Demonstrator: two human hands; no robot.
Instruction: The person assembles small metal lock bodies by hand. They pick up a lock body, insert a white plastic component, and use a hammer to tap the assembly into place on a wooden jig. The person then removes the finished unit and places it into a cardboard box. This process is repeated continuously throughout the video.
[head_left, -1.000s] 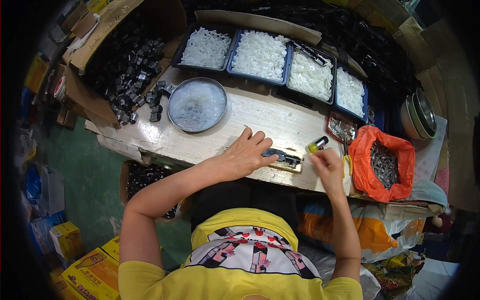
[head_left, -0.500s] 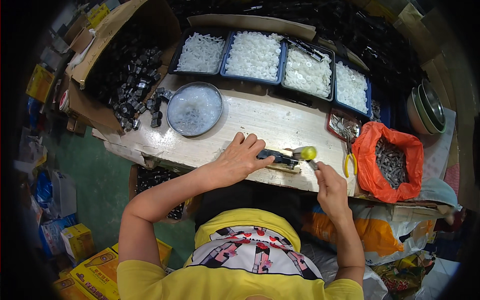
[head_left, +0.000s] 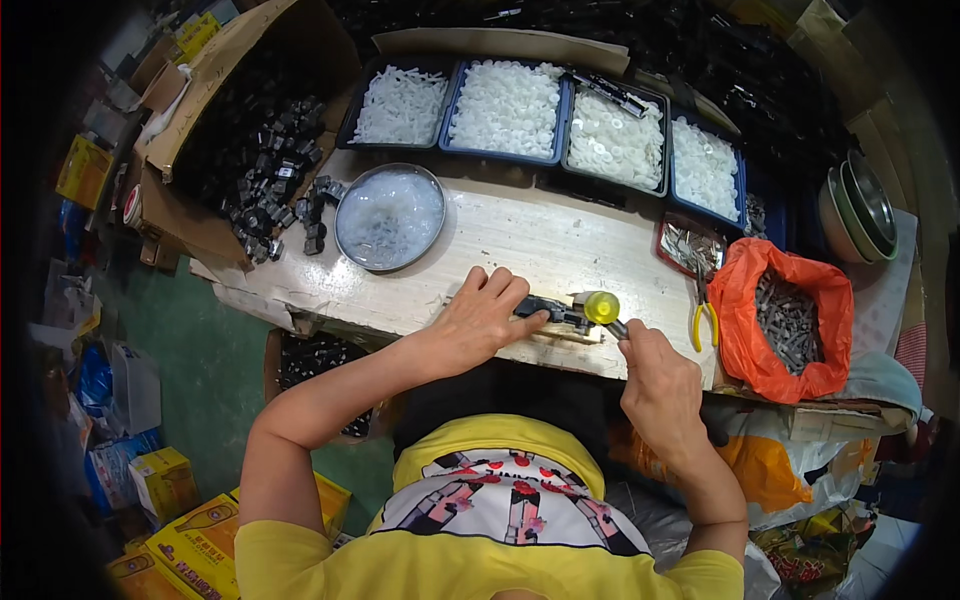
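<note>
My left hand (head_left: pixel 480 315) presses down on a long black part (head_left: pixel 552 309), its thumb along the near side and its other fingers curled over the left end. The part lies in a pale block-like holder (head_left: pixel 570 333) near the front edge of the table. In my right hand (head_left: pixel 660 385), closed round the handle, is a small hammer (head_left: pixel 602 307) with a see-through yellow face. The hammer head is over the right end of the black part; whether they touch I cannot tell. The underside of the part is hidden.
Trays of small white plastic pieces (head_left: pixel 505 112) line the back. A round dish (head_left: pixel 390 218) of clear pieces stands left, beside a carton (head_left: pixel 195 225) spilling black parts. To the right are yellow-handled pliers (head_left: pixel 704 325), a red box (head_left: pixel 690 246) of metal pieces and an orange-red bag (head_left: pixel 745 330).
The hammer head has shifted slightly left over the right end of the black part. My right hand has moved a little with it; my left hand stays in place.
</note>
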